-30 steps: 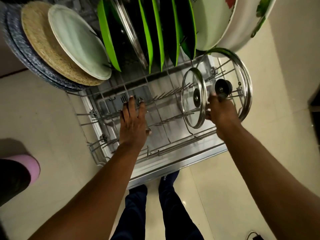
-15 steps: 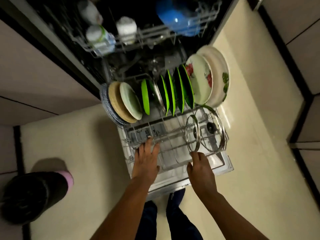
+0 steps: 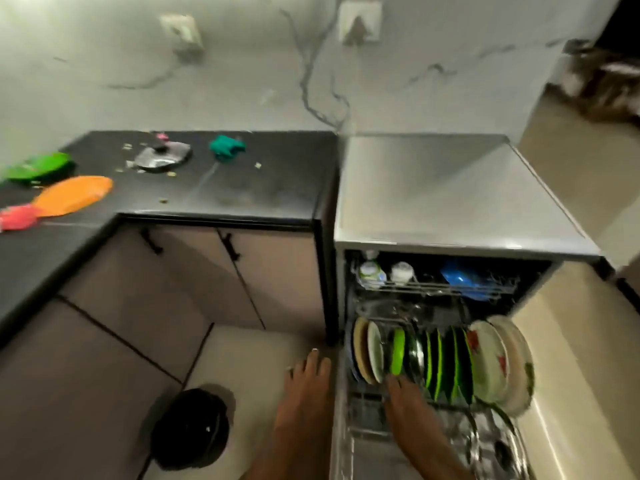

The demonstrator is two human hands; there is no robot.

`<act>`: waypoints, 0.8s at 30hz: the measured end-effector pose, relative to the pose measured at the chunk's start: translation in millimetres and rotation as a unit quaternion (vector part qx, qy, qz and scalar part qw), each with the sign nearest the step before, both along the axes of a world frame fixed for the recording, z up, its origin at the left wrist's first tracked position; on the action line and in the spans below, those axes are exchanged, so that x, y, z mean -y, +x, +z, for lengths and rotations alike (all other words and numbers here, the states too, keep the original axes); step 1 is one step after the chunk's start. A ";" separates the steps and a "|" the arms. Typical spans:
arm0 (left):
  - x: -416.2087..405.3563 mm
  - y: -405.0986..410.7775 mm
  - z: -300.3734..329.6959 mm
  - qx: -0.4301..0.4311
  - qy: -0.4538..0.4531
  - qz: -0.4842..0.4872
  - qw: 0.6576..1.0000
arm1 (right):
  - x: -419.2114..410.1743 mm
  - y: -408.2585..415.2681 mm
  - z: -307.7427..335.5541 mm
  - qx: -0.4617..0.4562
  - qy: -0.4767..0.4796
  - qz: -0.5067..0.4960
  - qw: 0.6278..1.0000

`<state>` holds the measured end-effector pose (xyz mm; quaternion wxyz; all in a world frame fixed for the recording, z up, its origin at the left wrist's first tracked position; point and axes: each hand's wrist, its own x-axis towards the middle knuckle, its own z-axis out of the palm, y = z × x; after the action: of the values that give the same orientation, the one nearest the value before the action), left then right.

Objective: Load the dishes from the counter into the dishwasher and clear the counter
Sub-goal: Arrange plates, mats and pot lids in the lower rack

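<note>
Your lower rack is pulled out of the open dishwasher at the lower right, and it carries a row of upright dishes: a tan plate and a pale plate at the left, green plates in the middle, and two flowered plates at the right end. Nearer you in the same rack stand glass lids, blurred. Above, the upper rack holds two pale cups and a blue item.

Your right hand lies over the rack just in front of the green plates, with its fingers reaching toward them; the blur hides whether it grips anything. Your left hand hangs over the floor beside the rack's left edge, fingers straight and spread, holding nothing.

On the dark table to the left, dishes still wait: a metal lid near the back, a green cloth just to its right, a green dish at the far left, an orange plate in front of that, and a pink thing at the edge of view. Crumbs lie scattered around the metal lid.

A black bin stands on the floor below the table's cupboards, to the left of your left hand.
</note>
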<state>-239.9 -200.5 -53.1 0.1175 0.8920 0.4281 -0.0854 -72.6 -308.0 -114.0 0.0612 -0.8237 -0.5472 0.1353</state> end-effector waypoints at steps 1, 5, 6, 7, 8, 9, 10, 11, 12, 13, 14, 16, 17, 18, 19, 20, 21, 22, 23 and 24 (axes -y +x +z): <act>-7.0 -11.3 9.4 0.016 0.023 0.026 0.999 | -13.9 -5.5 10.1 0.009 0.021 0.024 0.999; -37.3 -49.0 35.1 0.068 0.079 0.098 0.990 | -62.5 -20.4 37.1 0.018 0.099 0.093 0.991; -45.8 -60.0 41.9 0.077 0.086 0.112 0.987 | -75.4 -28.4 48.1 0.026 0.089 0.108 0.990; -53.1 -69.4 48.2 0.081 0.087 0.126 0.985 | -86.0 -35.4 55.2 0.022 0.084 0.118 0.989; -64.0 -80.8 54.0 0.087 0.092 0.139 0.982 | -99.6 -45.5 69.5 0.008 0.082 0.125 0.989; -74.4 -90.9 58.9 0.097 0.100 0.152 0.979 | -111.6 -54.0 77.4 -0.013 0.087 0.126 0.988; -84.5 -100.9 63.3 0.106 0.107 0.164 0.975 | -125.4 -62.8 81.9 0.001 0.101 0.138 0.985; -97.3 -114.1 67.2 0.121 0.114 0.177 0.970 | -141.8 -73.4 86.0 0.006 0.110 0.152 0.982; -107.8 -126.3 69.5 0.130 0.116 0.189 0.966 | -155.9 -83.1 88.8 0.001 0.107 0.162 0.981; -121.0 -141.3 71.3 0.139 0.118 0.196 0.963 | -173.2 -95.0 92.8 -0.001 0.111 0.169 0.979; -133.5 -154.4 72.7 0.146 0.120 0.203 0.961 | -189.1 -105.6 94.2 -0.003 0.116 0.173 0.978; -162.0 -182.5 73.1 0.154 0.122 0.214 0.957 | -221.9 -130.0 94.2 -0.009 0.133 0.171 0.976; -176.5 -196.0 72.9 0.154 0.124 0.219 0.956 | -237.7 -143.0 94.9 -0.010 0.133 0.164 0.977; -194.1 -211.3 72.3 0.156 0.125 0.221 0.955 | -256.3 -157.9 94.0 -0.011 0.140 0.160 0.977; -208.7 -224.0 71.7 0.159 0.121 0.224 0.954 | -271.6 -170.2 93.5 -0.013 0.142 0.156 0.977; -225.9 -239.0 70.4 0.161 0.117 0.224 0.954 | -289.0 -184.4 92.3 -0.015 0.146 0.151 0.978; -238.9 -249.9 70.5 0.160 0.115 0.224 0.954 | -301.5 -194.8 92.8 -0.018 0.144 0.147 0.979; -249.8 -259.6 70.3 0.155 0.111 0.225 0.956 | -311.3 -204.1 94.1 -0.022 0.148 0.142 0.979; -263.2 -271.9 69.9 0.152 0.106 0.222 0.957 | -323.4 -215.8 95.4 -0.026 0.152 0.137 0.979; -273.4 -281.1 70.5 0.149 0.103 0.217 0.959 | -332.3 -225.0 97.0 -0.030 0.157 0.135 0.978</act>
<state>-521.0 72.9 17.4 0.1036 0.7875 0.5955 0.1209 -297.6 24.3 -17.0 0.1869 -0.7182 -0.6655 0.0795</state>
